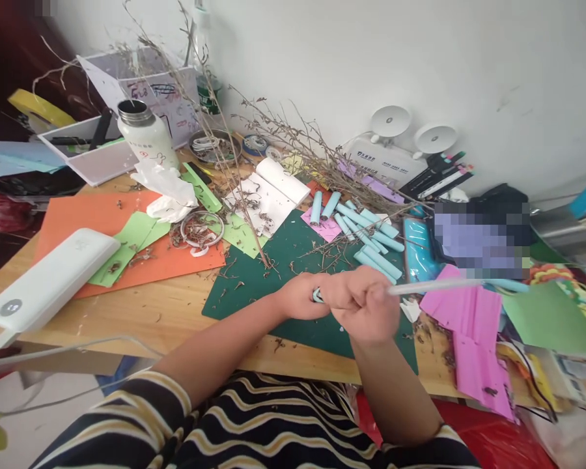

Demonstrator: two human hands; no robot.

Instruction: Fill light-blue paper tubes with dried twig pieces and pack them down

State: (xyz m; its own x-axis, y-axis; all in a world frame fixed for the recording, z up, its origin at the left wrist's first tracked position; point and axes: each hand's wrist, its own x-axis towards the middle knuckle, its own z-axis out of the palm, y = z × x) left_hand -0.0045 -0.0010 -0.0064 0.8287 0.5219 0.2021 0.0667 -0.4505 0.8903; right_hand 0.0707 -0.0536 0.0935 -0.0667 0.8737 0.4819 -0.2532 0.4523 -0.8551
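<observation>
A pale blue paper roll point(317, 296) shows only as a small end between the two closed hands, held above the front part of the dark green cutting mat point(273, 267), near the desk's front edge. A long, thin, pale stick point(434, 286) runs from the same grip out toward the desk's right edge, almost level, passing above the pink paper there. Most of the roll is hidden by fingers.

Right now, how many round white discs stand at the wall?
2: left disc and right disc, side by side above the white box; none seem hidden.
</observation>
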